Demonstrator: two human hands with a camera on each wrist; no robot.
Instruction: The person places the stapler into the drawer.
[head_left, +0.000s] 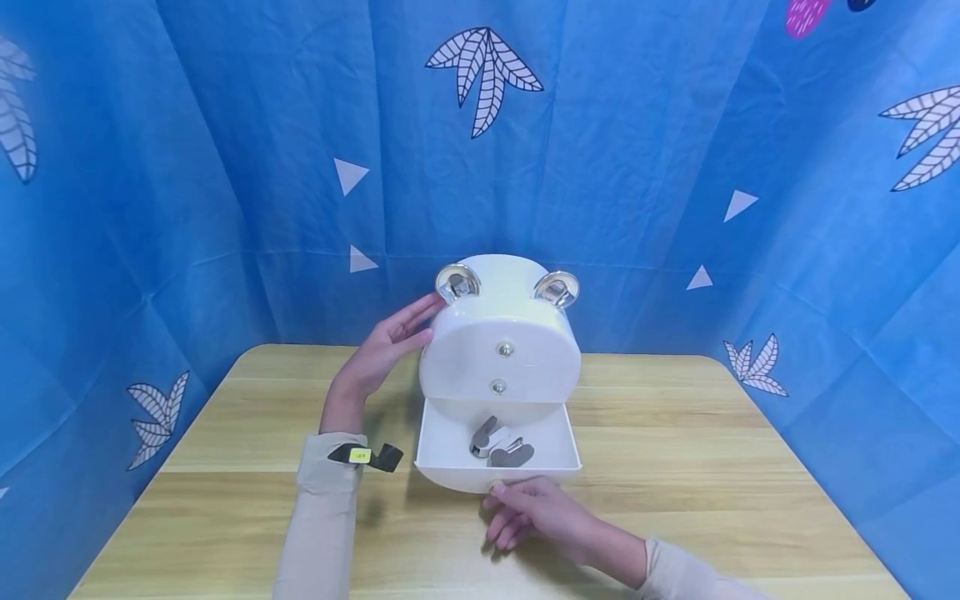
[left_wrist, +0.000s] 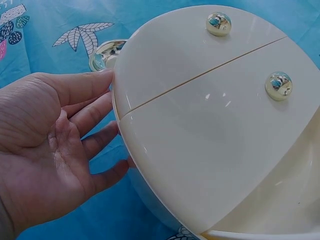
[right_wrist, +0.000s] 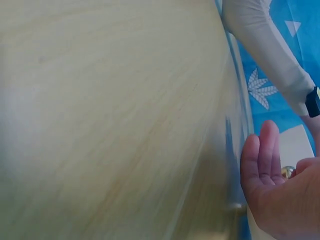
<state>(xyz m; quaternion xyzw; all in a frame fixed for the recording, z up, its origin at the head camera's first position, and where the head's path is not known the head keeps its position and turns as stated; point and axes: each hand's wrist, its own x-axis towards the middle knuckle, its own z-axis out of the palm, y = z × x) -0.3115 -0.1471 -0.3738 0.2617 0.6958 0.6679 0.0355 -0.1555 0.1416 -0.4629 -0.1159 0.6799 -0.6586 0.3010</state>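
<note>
A white rounded storage box point(head_left: 501, 350) with shiny ear-like pieces stands on the table, its bottom drawer point(head_left: 442, 437) pulled out. In the drawer lie two small grey things, seemingly mini staplers point(head_left: 512, 452). My left hand point(head_left: 382, 350) rests its fingertips against the box's left side, below the left ear point(head_left: 457, 283); the left wrist view shows the fingers point(left_wrist: 97, 112) fairly straight. At the drawer front, my right hand point(head_left: 543, 517) pinches the drawer's gold knob point(right_wrist: 288, 172) between thumb and forefinger, the other fingers point(right_wrist: 260, 155) loosely extended. The fingers partly hide the knob.
Two more knobs point(head_left: 498, 387) sit on the box's shut upper fronts. The light wooden table point(head_left: 675, 458) reaches out to both sides. Blue patterned cloth point(head_left: 637, 150) hangs behind and beside it. A black strap with a yellow label point(head_left: 360, 456) is on the left wrist.
</note>
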